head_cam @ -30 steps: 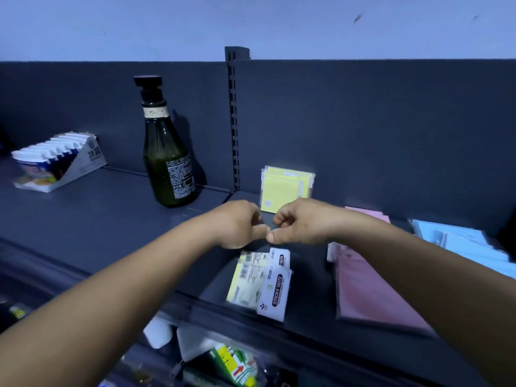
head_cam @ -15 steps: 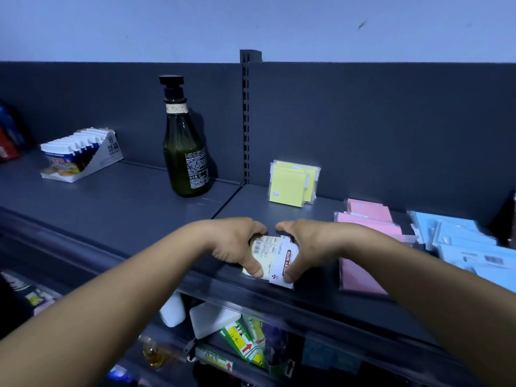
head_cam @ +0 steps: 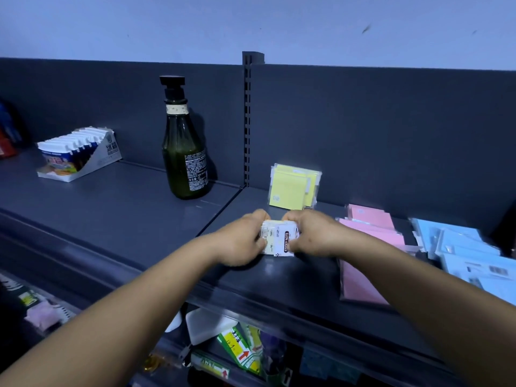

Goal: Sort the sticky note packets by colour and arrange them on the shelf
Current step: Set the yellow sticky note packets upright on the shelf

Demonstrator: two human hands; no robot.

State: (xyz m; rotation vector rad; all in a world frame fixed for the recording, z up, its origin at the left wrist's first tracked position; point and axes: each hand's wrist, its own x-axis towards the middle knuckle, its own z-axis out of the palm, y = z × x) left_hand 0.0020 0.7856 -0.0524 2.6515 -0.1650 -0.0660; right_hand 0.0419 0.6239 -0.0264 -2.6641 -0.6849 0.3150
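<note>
**Yellow packets squared up btwn both hands**

Both hands have lifted the yellow packets off the shelf front & carried them further back vs. half a sec ago; camera view has also swung a bit. Left hand (head_cam: 240, 239) and right hand (head_cam: 312, 234) sit close together, each clamped on one side of the small packet bundle (head_cam: 279, 238), fingers curled round its edges, printed backs facing up toward the camera.

To do this step well, imo: keep edges flush, tap bundle square on the shelf (head_cam: 117, 208), then stand it w/ the yellow stack (head_cam: 293, 187) just beyond the hands, leaning on the back panel. Don't mix w/ the pink packets (head_cam: 371, 227) just right of the right hand, or the blue packets (head_cam: 463, 252) further right.

Containers: a cardboard display box (head_cam: 81, 155), well left of the left hand, holds a row of white-topped packs. Green pump bottle (head_cam: 184, 152) stands beyond-left; contents can't tell.
</note>
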